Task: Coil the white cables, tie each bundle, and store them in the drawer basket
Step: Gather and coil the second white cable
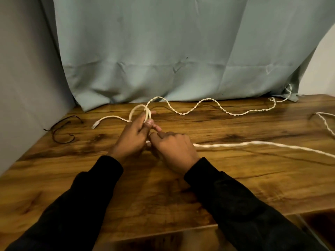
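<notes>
One white twisted cable (pixel 204 100) is being worked at the middle of the wooden table (pixel 163 192): a small loop (pixel 138 109) of it stands up over the left hand (pixel 133 136), whose curled fingers hold the loop with the thumb pressed against it. From that loop a short tail runs left and ends in a white plug (pixel 95 124) lying flat on the wood, while the long remainder snakes in waves along the far edge toward the far right corner. The right hand (pixel 175 147) sits just beside the left, touching it, fingers curled with the forefinger pointing left; a blurred white strand (pixel 262 144) stretches from under this hand away to the right edge, and the hand appears to grip it, though the contact is hidden. A further piece of white twisted cable (pixel 326 122) shows at the far right; whether it is a second cable or the same one cannot be told. One thin black cord (pixel 61 131) lies curled at the far left. Both arms wear black sleeves (pixel 235 200). A pale green curtain (pixel 172 51) hangs behind the table.
</notes>
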